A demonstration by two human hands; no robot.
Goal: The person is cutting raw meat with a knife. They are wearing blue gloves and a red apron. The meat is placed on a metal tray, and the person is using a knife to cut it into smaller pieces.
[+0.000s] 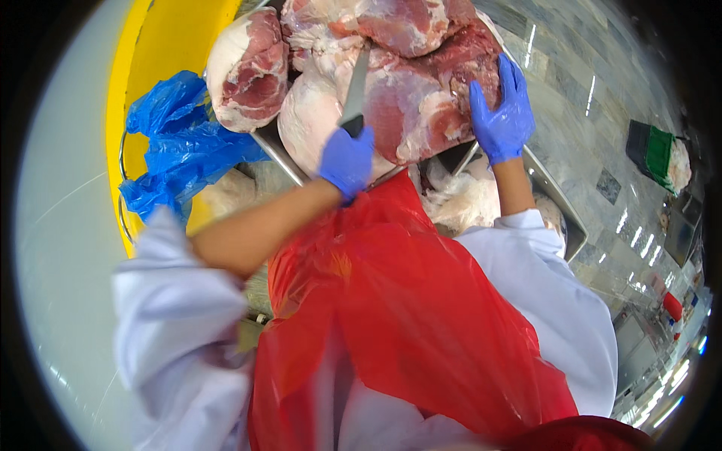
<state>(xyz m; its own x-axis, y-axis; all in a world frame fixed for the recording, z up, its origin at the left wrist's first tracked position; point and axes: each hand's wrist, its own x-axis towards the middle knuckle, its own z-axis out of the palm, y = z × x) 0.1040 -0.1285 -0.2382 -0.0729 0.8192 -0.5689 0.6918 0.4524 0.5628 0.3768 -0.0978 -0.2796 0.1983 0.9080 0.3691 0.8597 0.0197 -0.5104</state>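
Note:
In my blue-gloved left hand (347, 161) is the black handle of a knife (356, 84), whose blade lies over raw meat, its tip hidden or resting between pieces. My right hand (502, 113), also gloved, rests against the right side of a large red cut (410, 105), fingers extended and apart. Beside the knife is a pale, fat-covered piece (304, 128). A rounded joint (248, 79) sits at the left, and another cut (398, 19) at the top. The pieces are piled on a metal tray (278, 156).
Blue crumpled plastic (169, 154) hangs at a yellow bin (120, 60). More pale meat (459, 199) lies in a metal tray (575, 237) under my right arm. A red apron (391, 301) covers my front. A green-and-black container (658, 154) stands on the tiled floor at right.

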